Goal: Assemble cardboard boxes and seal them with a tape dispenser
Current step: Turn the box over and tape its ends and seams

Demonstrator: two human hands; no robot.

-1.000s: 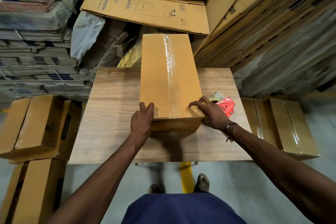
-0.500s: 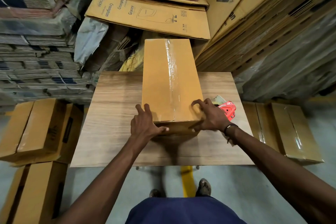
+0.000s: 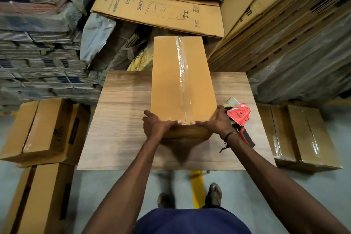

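A long brown cardboard box [image 3: 167, 81] lies lengthwise on the wooden table [image 3: 121, 119], with clear tape running down its top seam. My left hand [image 3: 155, 126] grips the box's near left corner, its thumb lying along the near top edge. Holding the near right corner, my right hand [image 3: 216, 121] has its thumb on the same edge. The two thumb tips almost meet at the tape's near end. A red tape dispenser [image 3: 239, 115] with a dark handle lies on the table just right of my right hand, and neither hand holds it.
Taped boxes sit on the floor at the left [image 3: 43, 129] and the right [image 3: 305, 137] of the table. Flat printed cartons [image 3: 157, 9] and stacks of folded cardboard [image 3: 38, 62] crowd the space behind. My feet stand near a yellow floor line [image 3: 196, 184].
Both hands slid from the box's top surface down to its near end. The thumbs now lie along the near top edge at the tape. The box stays on the table.
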